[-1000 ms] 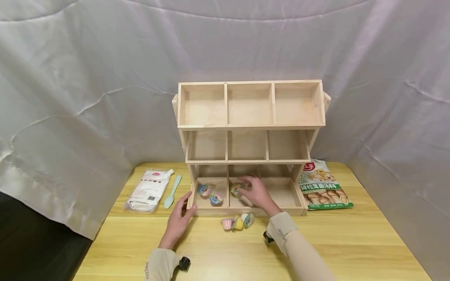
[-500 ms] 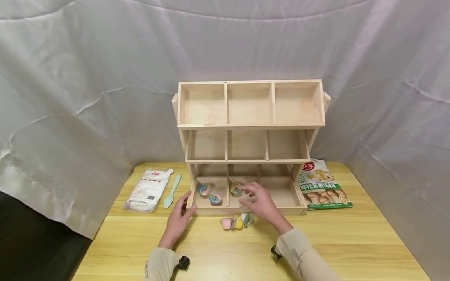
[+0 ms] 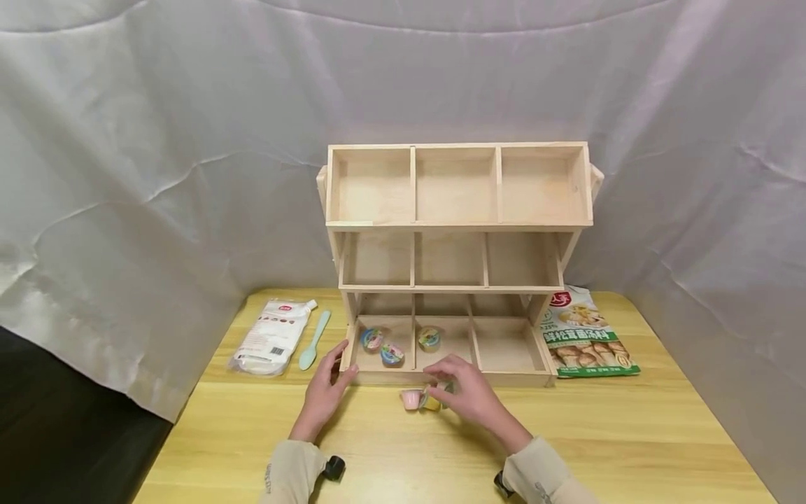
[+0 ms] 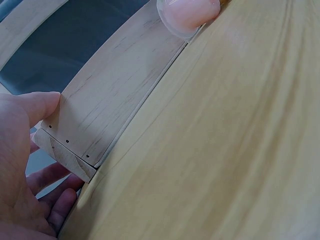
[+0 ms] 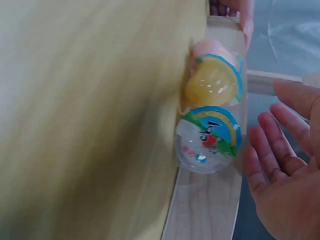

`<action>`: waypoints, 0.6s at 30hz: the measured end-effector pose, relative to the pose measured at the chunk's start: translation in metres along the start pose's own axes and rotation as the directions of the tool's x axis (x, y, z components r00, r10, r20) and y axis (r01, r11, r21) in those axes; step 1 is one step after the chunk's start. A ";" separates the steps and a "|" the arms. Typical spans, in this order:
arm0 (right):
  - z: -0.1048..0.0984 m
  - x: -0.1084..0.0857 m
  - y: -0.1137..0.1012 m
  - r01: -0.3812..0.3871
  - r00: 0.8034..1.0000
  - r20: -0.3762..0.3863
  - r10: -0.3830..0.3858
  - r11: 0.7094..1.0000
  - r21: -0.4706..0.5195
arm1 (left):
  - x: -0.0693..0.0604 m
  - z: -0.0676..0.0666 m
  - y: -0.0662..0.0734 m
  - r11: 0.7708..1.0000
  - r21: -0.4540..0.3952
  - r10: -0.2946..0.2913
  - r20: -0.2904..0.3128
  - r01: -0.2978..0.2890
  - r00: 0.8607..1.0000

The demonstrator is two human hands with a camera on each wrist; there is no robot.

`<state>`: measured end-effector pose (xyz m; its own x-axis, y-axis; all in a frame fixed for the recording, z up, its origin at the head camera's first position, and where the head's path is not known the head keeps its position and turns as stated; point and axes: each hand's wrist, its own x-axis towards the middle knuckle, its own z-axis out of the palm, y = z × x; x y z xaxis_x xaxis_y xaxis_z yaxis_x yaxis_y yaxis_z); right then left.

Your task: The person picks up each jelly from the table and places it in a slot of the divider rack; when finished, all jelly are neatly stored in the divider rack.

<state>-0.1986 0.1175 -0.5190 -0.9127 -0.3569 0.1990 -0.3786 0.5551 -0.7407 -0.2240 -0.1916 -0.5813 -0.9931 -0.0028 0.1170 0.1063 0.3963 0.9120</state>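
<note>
A three-tier wooden shelf [image 3: 459, 225] with divided compartments stands at the back of the table. My left hand [image 3: 324, 392] grips its front left bottom corner, thumb on the front board and fingers round the side. Two jelly cups lie in the lower left compartment, one jelly cup [image 3: 429, 339] in the lower middle one. On the table before the shelf sit a pink jelly cup [image 3: 411, 400], a yellow jelly cup [image 5: 212, 85] and a clear-white jelly cup [image 5: 207, 142] with a printed lid. My right hand [image 3: 469, 392] hovers beside these with its fingers apart, holding nothing.
To the left of the shelf lie a white spouted pouch [image 3: 272, 337] and a pale green spoon [image 3: 315, 340]. A green-and-white mushroom seasoning bag [image 3: 588, 336] lies at the right, against the shelf's side. Grey cloth walls [image 3: 189, 140] surround the table.
My right hand has let go of the jelly cup in the lower middle compartment and come back toward the cups on the table. The left hand keeps its hold on the shelf corner.
</note>
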 end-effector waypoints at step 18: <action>0.012 -0.007 0.007 0.043 0.998 0.054 -0.035 0.990 -0.137 | 0.000 0.001 0.001 1.000 -0.014 -0.008 0.005 0.008 1.000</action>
<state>-0.1930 0.1147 -0.5335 -0.8891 -0.4163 0.1902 -0.4345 0.6371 -0.6366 -0.2238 -0.1903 -0.5807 -0.9942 -0.0016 0.1079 0.0991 0.3833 0.9183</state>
